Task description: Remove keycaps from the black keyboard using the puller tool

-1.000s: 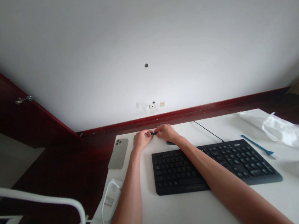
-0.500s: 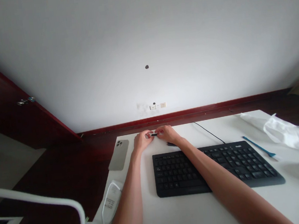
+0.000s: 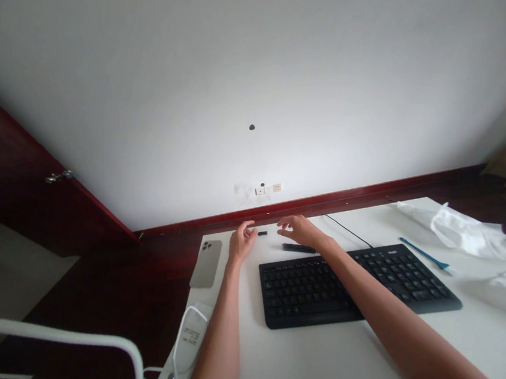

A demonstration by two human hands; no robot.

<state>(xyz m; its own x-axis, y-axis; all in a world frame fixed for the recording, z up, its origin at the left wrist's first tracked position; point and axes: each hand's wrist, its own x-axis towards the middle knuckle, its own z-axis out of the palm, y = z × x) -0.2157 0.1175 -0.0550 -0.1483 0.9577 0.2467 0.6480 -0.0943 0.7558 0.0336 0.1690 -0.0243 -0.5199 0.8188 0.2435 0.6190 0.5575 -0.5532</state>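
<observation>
A camera worn on the person's head looks forward and down from above the near edge of a white desk point(image 3: 298, 365), close over the left hand point(image 3: 243, 243) and right hand point(image 3: 300, 231), which sit low in the frame. A white wall point(image 3: 240, 64) fills the upper half beyond the desk, and a dark red door point(image 3: 8, 179) runs along the far left.

Matt plastic keyboard point(image 3: 300, 293), glossy wooden door point(image 3: 8, 179)
</observation>
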